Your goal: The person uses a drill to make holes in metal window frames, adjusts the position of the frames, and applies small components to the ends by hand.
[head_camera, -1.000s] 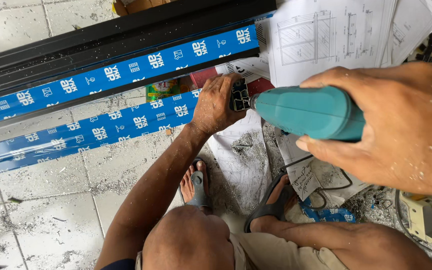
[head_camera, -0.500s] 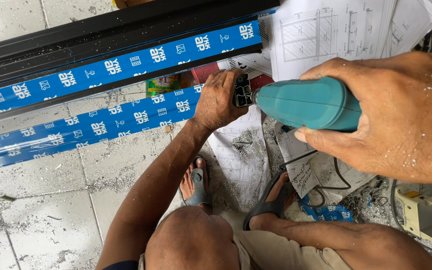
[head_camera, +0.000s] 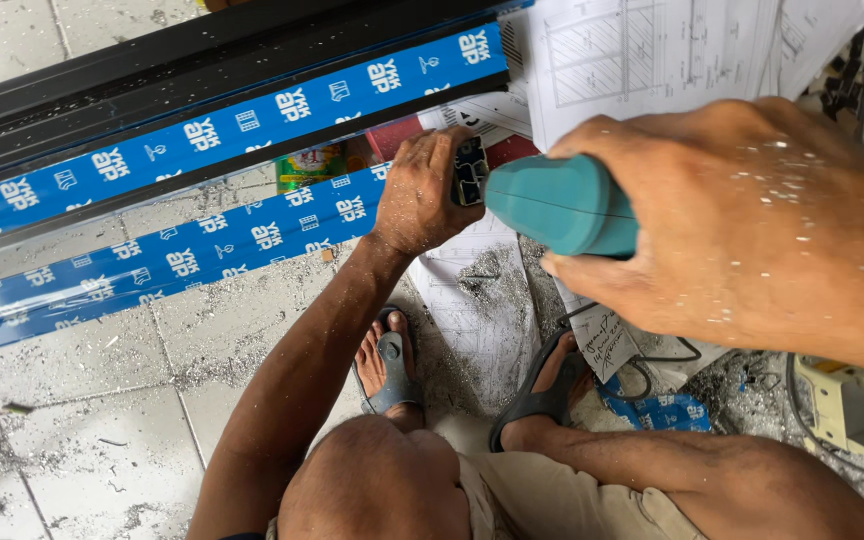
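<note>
Pale floor tiles (head_camera: pixel 72 440), dusted with metal shavings (head_camera: pixel 202 365), fill the lower left of the view, and two long profiles wrapped in blue film (head_camera: pixel 252 130) run across them from 9 o'clock up towards 1 o'clock. Printed drawings (head_camera: pixel 652 50) lie at 1 o'clock. The right hand (head_camera: pixel 742 220) comes in from 3 o'clock with its fingers wrapped tight round a teal power tool (head_camera: pixel 562 205), whose nose points towards 9 o'clock. The left hand is out of sight. At the tool's nose, just above centre, sits a small black part (head_camera: pixel 470 172), pinched in the curled fingers of a co-worker's hand (head_camera: pixel 417 195). That person crouches at 6 o'clock, with sandalled feet (head_camera: pixel 392 365) planted on the littered paper. The part is touching or nearly touching the tool's front end; the bit itself is hidden. To my eye the work calls for holding the tool level and in line with the part, with the wrist firm and the pressure light and straight, because the co-worker's fingertips sit right beside the contact point. A loose cable (head_camera: pixel 672 355) trails at 4 o'clock near a cream-coloured machine (head_camera: pixel 852 410) and is best kept away from the feet.
</note>
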